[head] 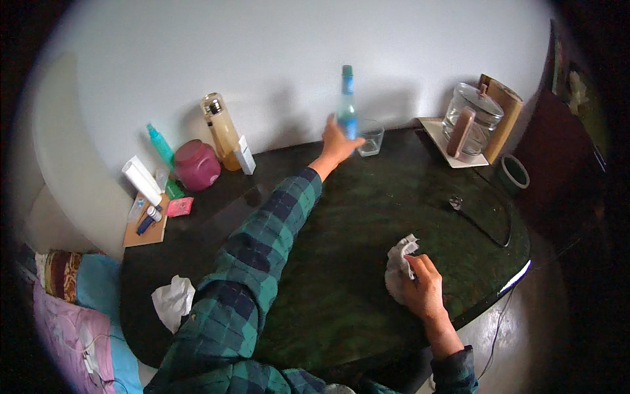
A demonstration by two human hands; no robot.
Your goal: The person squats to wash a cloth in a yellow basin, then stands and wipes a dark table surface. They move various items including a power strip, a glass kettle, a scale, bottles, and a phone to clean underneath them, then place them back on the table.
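Note:
My left hand (339, 143) reaches to the far side of the dark table (344, 256) and grips a blue-green bottle (347, 111) with a green cap, upright and a little blurred. Right beside the bottle stands a clear glass tumbler (371, 139). My right hand (422, 285) holds a crumpled white cloth or tissue (397, 271) on the tabletop, near the front right. Another crumpled white tissue (173, 301) lies at the left front, close to my plaid left sleeve.
A tan-tinted bottle (222, 133), a purple jar (198, 165) and small items stand at the back left. At the right are a glass kettle (473, 120) on a white tray (443, 143) and a corded plug (456, 203). A wall (295, 59) rises behind.

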